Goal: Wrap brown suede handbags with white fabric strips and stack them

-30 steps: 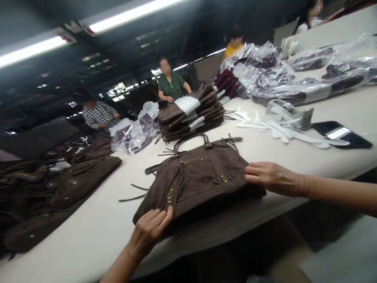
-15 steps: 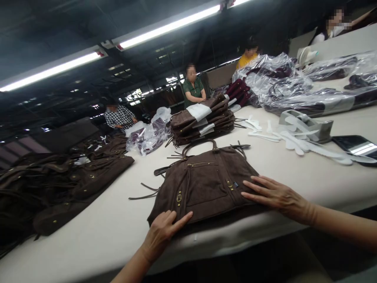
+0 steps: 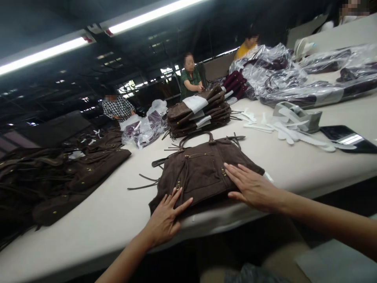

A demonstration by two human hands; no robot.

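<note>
1. Left hand (image 3: 163,221) rests palm down on the lower left of a dark brown handbag (image 3: 203,171), fingers spread beneath a brass buckle (image 3: 178,185), gripping nothing.
2. Right hand (image 3: 255,188) lies open across the bag's lower right, fingers long and together near the right-hand strap, thumb held apart by the lower edge; it, too, grips nothing.
3. The handbag lies on its back close to the table's near edge, between the worker's forearms, handle pointing away.
4. One second earlier, both hands grasp the bag's sides; now both are flattened on its front, the right one farther inward. A white scrap (image 3: 269,177) shows at the right corner.
5. The pale-covered table (image 3: 129,220) carries a stack of folded brown bags (image 3: 197,114) just beyond, a heap of brown bags (image 3: 73,177) at left, and plastic-wrapped bags (image 3: 309,94), white strips (image 3: 287,133), a grey holder (image 3: 313,120) and a dark tablet (image 3: 347,137) at right.
6. Beneath tube lights (image 3: 153,16) in a dim hall, co-workers in checks (image 3: 118,108), green (image 3: 190,80) and yellow (image 3: 242,50) stand farther back.
</note>
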